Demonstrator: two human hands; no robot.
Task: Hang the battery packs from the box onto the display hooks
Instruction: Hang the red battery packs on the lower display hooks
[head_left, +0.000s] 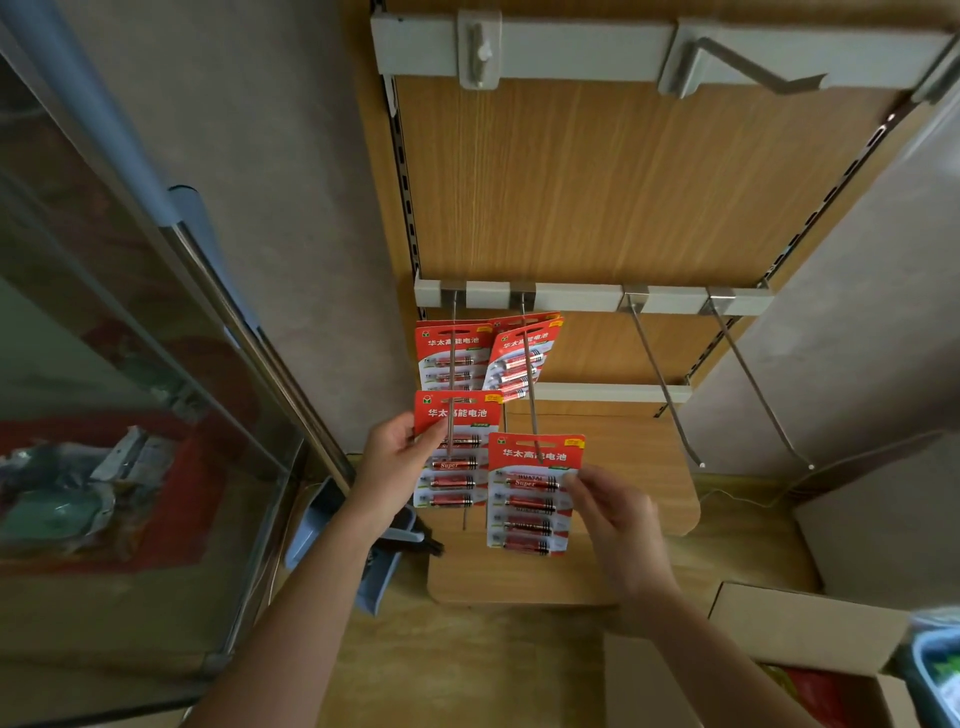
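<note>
Grey rail (576, 297) above your grips, left hook (451, 374) bearing a rear pack (435, 358) beyond your left hand (395, 457), second hook (530, 379) likewise beyond your right hand (618, 525).

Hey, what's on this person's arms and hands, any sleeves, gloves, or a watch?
Nothing worn shows. The left hand and right hand are ungloved, and both forearms are bare to the frame's edge: no sleeves, no watch. The right hand is motion-blurred, so a ring cannot be ruled out.

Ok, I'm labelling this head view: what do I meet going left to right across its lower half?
Glass cabinet → left hand → left battery pack, gripped by it → right battery pack → right hand, at that pack's edge → cardboard box.
</note>
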